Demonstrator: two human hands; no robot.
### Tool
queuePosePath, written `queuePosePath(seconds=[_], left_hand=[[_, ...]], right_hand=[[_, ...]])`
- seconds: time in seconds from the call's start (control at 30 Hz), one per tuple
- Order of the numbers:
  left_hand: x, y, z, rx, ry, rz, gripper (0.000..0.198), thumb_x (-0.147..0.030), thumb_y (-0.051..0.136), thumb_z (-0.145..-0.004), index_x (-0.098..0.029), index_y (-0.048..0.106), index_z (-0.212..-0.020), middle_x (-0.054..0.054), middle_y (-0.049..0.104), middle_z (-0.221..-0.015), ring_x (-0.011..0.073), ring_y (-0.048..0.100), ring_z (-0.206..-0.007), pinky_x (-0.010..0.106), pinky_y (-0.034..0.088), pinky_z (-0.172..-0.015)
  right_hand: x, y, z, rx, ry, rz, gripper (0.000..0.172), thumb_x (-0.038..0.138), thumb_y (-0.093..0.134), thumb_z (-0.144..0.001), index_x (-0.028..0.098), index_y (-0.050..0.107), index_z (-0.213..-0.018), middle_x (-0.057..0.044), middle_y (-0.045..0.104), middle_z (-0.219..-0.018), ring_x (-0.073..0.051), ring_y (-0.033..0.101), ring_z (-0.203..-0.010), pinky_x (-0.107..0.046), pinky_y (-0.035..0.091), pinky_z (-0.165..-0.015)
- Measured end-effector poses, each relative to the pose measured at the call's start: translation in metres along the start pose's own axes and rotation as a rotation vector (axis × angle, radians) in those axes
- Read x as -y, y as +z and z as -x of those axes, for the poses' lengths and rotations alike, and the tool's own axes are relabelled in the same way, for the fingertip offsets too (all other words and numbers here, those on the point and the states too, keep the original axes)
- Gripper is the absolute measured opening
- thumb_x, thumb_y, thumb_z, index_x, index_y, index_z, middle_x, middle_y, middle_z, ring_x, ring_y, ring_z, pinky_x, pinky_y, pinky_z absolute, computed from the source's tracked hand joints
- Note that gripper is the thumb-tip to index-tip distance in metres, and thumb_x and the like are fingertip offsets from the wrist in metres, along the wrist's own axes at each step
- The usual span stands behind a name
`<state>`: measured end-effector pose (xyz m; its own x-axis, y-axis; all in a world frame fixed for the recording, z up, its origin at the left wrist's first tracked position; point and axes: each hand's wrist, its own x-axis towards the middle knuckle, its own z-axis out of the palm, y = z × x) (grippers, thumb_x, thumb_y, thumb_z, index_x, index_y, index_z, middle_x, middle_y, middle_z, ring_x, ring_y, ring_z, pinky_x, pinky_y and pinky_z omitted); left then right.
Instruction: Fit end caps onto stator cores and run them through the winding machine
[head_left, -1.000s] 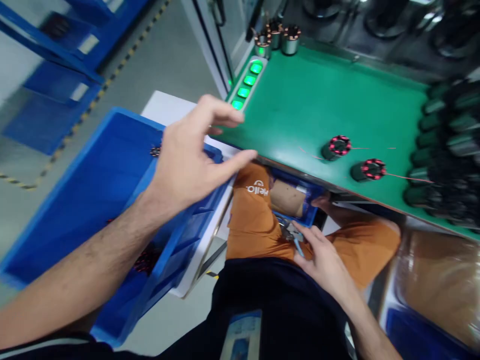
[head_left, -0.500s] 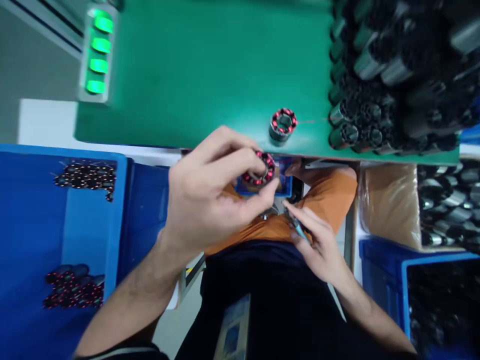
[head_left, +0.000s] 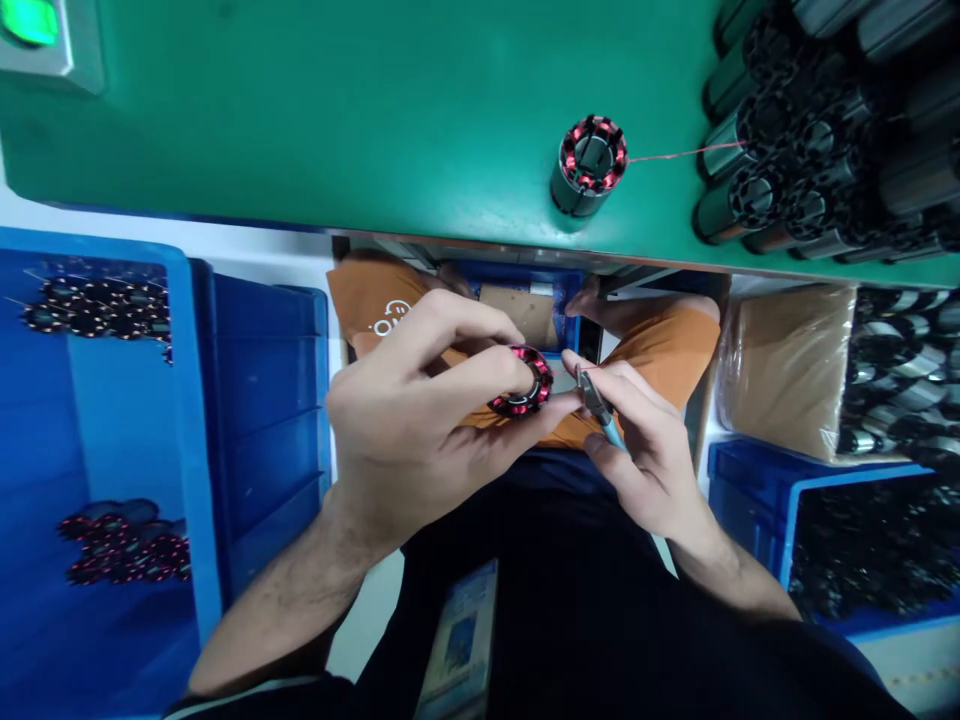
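Observation:
My left hand (head_left: 435, 400) grips a motor stator (head_left: 534, 384) wound with red wire, a finger hooked into its bore. In my right hand (head_left: 645, 450) is a pair of wire cutters (head_left: 598, 403) with light-blue handles, its jaws close to my left thumb tip. A thin red wire shows at the cutters' jaws beside the stator. Another red-wound stator (head_left: 590, 168) stands upright on the green table mat (head_left: 375, 110), one wire end stretching right from it. My fingers hide much of the held stator.
Stacked stators (head_left: 802, 180) crowd the mat's right side. At left, a blue bin (head_left: 184, 400) holds several wound stators. A cardboard box (head_left: 787, 370) and another blue bin (head_left: 754, 500) stand at right. A small blue crate (head_left: 570, 280) sits below the table edge.
My right hand has brought the cutters up and left, beside the held stator. My left hand still holds the stator. The view has shifted, and the table now appears higher and nearer.

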<state>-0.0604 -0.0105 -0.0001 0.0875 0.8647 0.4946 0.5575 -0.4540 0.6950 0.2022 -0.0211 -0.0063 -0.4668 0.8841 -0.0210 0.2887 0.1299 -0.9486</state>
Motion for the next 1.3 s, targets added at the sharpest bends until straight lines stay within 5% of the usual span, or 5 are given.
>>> queuePosePath(seconds=[0.2,0.37,0.6,0.8,1.3], left_hand=[[0.001,0.001,0.003,-0.026,-0.018,0.034,0.029,-0.044,0.107,-0.1,-0.03,0.081,-0.1,0.003,0.084,-0.109,0.0205,0.077,-0.089,0.037,0.066,-0.072],[0.001,0.002,0.008,-0.045,-0.076,0.068,0.031,-0.042,0.108,-0.098,-0.029,0.08,-0.098,0.003,0.083,-0.108,0.0194,0.078,-0.089,0.035,0.065,-0.07],[0.007,0.01,0.01,-0.051,-0.57,0.769,0.024,-0.044,0.1,-0.106,-0.025,0.086,-0.101,0.004,0.085,-0.111,0.0159,0.082,-0.086,0.022,0.058,-0.052],[-0.003,0.024,0.001,-0.035,-0.894,1.067,0.05,-0.067,0.109,-0.093,-0.022,0.086,-0.095,0.002,0.083,-0.093,0.0181,0.085,-0.08,0.025,0.071,-0.065],[-0.009,0.035,0.0,-0.059,-0.874,1.095,0.045,-0.06,0.111,-0.092,-0.022,0.088,-0.091,0.001,0.084,-0.096,0.0122,0.076,-0.081,0.023,0.068,-0.076]], right_hand=[[0.003,0.007,-0.002,-0.038,-0.008,0.021,0.082,0.004,0.066,-0.101,0.04,0.077,-0.174,-0.001,0.076,-0.103,-0.02,0.065,-0.087,-0.035,0.059,-0.079],[-0.001,0.013,-0.005,-0.071,-0.006,-0.007,0.075,0.0,0.065,-0.097,0.035,0.087,-0.16,-0.002,0.092,-0.127,-0.016,0.073,-0.082,-0.031,0.064,-0.079],[-0.02,0.005,-0.016,-0.155,-0.064,0.344,0.066,0.018,0.075,-0.104,0.028,0.079,-0.169,-0.002,0.067,-0.1,-0.021,0.063,-0.088,-0.039,0.064,-0.079],[-0.021,0.01,-0.019,-0.254,-0.27,0.56,0.064,0.018,0.083,-0.104,0.034,0.081,-0.166,-0.003,0.061,-0.109,-0.021,0.068,-0.096,-0.039,0.063,-0.08],[-0.02,0.011,-0.02,-0.27,-0.259,0.49,0.069,0.018,0.084,-0.114,0.043,0.073,-0.177,-0.001,0.062,-0.105,-0.019,0.066,-0.09,-0.034,0.059,-0.073]])
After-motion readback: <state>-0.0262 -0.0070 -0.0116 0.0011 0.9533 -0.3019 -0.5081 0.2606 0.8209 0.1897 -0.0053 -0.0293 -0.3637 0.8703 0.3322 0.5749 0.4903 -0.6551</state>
